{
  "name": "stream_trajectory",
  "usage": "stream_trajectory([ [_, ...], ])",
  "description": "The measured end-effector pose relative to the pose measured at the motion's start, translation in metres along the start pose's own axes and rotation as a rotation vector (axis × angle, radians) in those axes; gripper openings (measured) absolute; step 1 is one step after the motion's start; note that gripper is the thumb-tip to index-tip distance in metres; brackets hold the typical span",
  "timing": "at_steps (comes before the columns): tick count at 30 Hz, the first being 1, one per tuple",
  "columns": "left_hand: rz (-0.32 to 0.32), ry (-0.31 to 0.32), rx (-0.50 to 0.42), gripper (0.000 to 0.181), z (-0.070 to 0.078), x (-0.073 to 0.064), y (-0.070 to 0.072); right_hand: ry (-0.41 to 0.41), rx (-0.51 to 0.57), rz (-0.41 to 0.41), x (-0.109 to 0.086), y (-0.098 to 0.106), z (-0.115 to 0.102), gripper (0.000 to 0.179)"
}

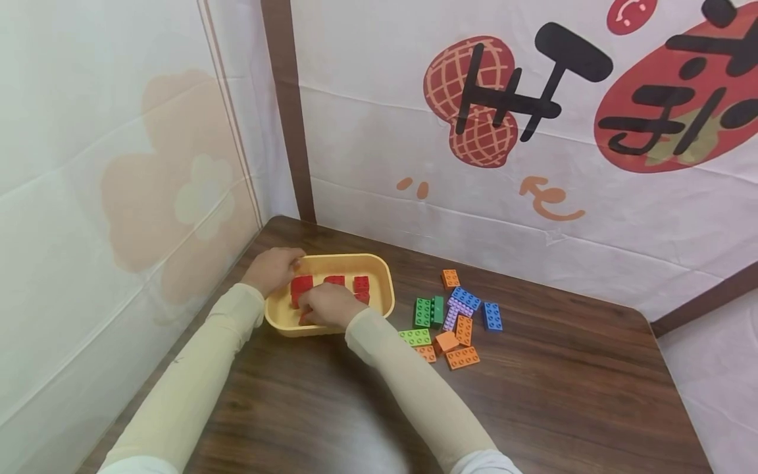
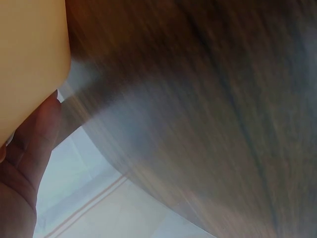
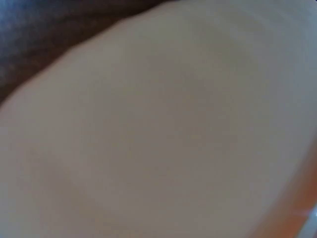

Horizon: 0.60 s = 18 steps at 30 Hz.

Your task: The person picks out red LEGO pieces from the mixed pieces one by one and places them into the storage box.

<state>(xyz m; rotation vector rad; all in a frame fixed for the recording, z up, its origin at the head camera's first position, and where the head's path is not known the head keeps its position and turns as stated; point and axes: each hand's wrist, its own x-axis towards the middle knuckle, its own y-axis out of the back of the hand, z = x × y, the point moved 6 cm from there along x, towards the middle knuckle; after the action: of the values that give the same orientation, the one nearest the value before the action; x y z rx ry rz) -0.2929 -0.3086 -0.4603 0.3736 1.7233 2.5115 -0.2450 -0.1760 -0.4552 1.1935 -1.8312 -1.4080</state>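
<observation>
A yellow plastic tray (image 1: pixel 387 289) stands on the table's far left part with several red toy bricks (image 1: pixel 361 284) in it. My left hand (image 1: pixel 272 268) grips the tray at its far left corner; in the left wrist view, its finger (image 2: pixel 42 134) lies along the outer wall. Over the tray's near side, my right hand (image 1: pixel 331 304) reaches down inside, fingertips right at the red bricks on the left. What lies under those fingers is hidden, so I cannot tell whether they pinch a brick. Blurred pale cloth (image 3: pixel 148 119) fills most of the right wrist view.
Right of the tray lie loose bricks: dark green bricks (image 1: pixel 423 313), a light green brick (image 1: pixel 416 338), purple bricks (image 1: pixel 451 318), blue bricks (image 1: pixel 493 316) and several orange ones (image 1: pixel 462 357). Printed cloth walls (image 1: pixel 355 145) close off the brown table (image 1: pixel 562 375) behind and at the left.
</observation>
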Motion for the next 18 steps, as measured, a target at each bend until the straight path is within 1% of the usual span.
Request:
stream_trajectory([
  [4, -0.019, 0.002, 0.000, 0.018, 0.008, 0.005, 0.001, 0.006, 0.014, 0.034, -0.013, 0.007, 0.003, 0.014],
  [8, -0.049, 0.010, 0.017, 0.025, 0.011, 0.007, 0.003, -0.032, 0.008, 0.051, -0.029, 0.015, 0.008, 0.013],
  [10, -0.062, 0.011, 0.041, 0.027, 0.011, 0.007, 0.004, -0.061, 0.013, 0.070, -0.037, 0.019, 0.012, 0.014],
  [15, -0.090, 0.006, 0.119, 0.029, 0.010, 0.004, 0.005, -0.097, -0.006, 0.179, -0.060, 0.031, 0.027, 0.017],
  [18, -0.111, 0.017, 0.138, 0.035, 0.011, 0.001, 0.005, -0.136, -0.002, 0.248, -0.076, 0.039, 0.041, 0.016],
])
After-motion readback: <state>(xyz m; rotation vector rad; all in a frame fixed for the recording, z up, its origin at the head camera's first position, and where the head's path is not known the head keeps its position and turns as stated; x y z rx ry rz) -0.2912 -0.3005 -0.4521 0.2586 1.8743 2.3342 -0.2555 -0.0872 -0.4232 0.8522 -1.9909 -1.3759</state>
